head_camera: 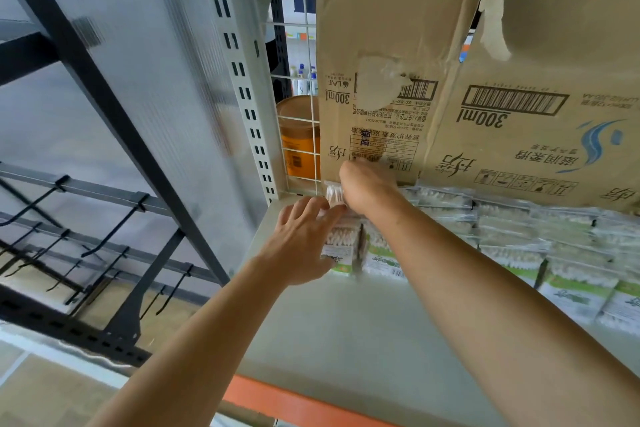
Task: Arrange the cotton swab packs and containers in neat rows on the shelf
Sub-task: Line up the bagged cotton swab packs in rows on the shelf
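Cardboard boxes (519,114) with upside-down print stand along the back of a pale grey shelf (346,322) that has an orange front edge (294,402). Rows of clear packs (519,236) of white swabs with green-and-white labels lie against the boxes and run off to the right. The left hand (304,239) holds the end pack (341,241) at the left end of these rows. Its fingers are spread over the top and its thumb is curled at the near label end. The right hand (367,187) reaches past it to the foot of the left box, just beside a rear pack (333,193). Its fingers are hidden behind the back of the hand, so I cannot tell whether it grips anything. To the left, behind a white wire grid (313,149), stands an orange tub (298,139).
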